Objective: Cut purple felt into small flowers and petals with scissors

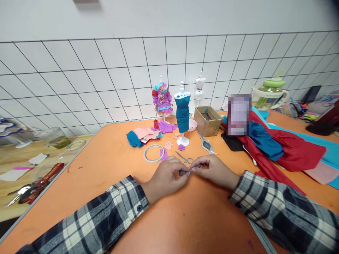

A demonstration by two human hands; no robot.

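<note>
My left hand [169,176] and my right hand [212,170] meet at the fingertips above the orange table [159,218]. Both are closed in a pinch on something too small to make out. Just beyond the fingers lie small scissors [182,156], their handle loops partly behind my right hand. A roll of double-sided tape [144,153] rests past my left hand, with a purple scrap [164,154] at its edge. Farther back, a small white mannequin wears a teal wrap [182,114], and a purple rosette [181,147] sits at its base.
Behind stand a mannequin in a purple ruffled dress [163,102] and a bare white mannequin [200,84]. A cardboard box [209,123], grey-handled snips [206,144] and a propped phone [239,114] are right of centre. Red cloth [299,148] spreads at right; folded scraps [144,135] lie left.
</note>
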